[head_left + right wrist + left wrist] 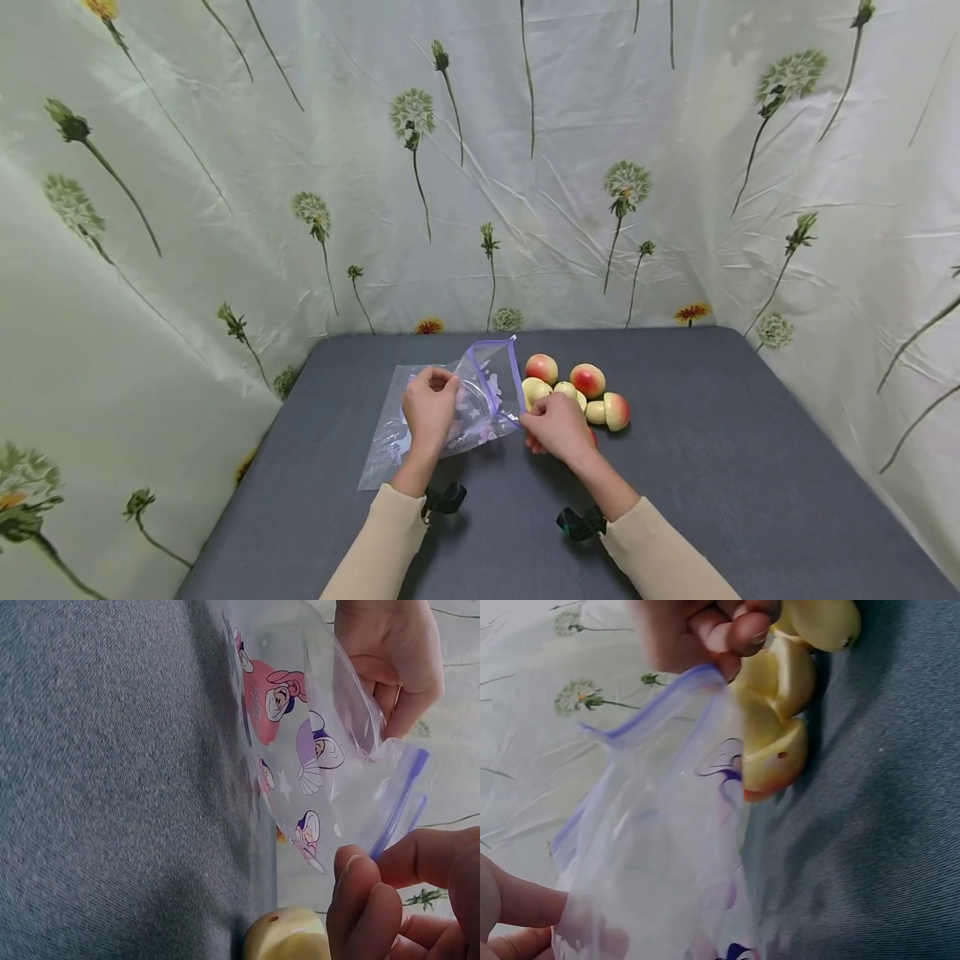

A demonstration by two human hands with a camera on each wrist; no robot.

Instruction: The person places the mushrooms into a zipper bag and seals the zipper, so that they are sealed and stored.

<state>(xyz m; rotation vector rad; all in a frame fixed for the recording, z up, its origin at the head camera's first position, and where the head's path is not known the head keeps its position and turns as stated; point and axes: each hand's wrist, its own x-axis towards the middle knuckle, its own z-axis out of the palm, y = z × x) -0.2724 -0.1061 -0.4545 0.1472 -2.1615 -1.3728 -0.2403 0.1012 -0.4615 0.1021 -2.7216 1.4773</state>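
Observation:
A clear zip bag (480, 425) with a purple zip edge and printed cartoon figures (281, 701) lies partly on the dark table, its mouth held apart and raised. My left hand (431, 408) pinches the bag's film a little below the zip, thumb against fingers. At the corner of the mouth, my right hand (558, 425) pinches the purple zip edge (397, 802) between thumb and fingers. Red-and-yellow fruit pieces (587, 380) lie in a cluster behind and beside the right hand, which hides some of them. Several show pale yellow sides (776, 757).
The dark grey table (712, 467) stretches to both sides of the bag and fruit. Behind it hangs a pale curtain (480, 167) printed with dandelions, which also runs along the left and right edges. A black strap device (446, 498) sits on each wrist.

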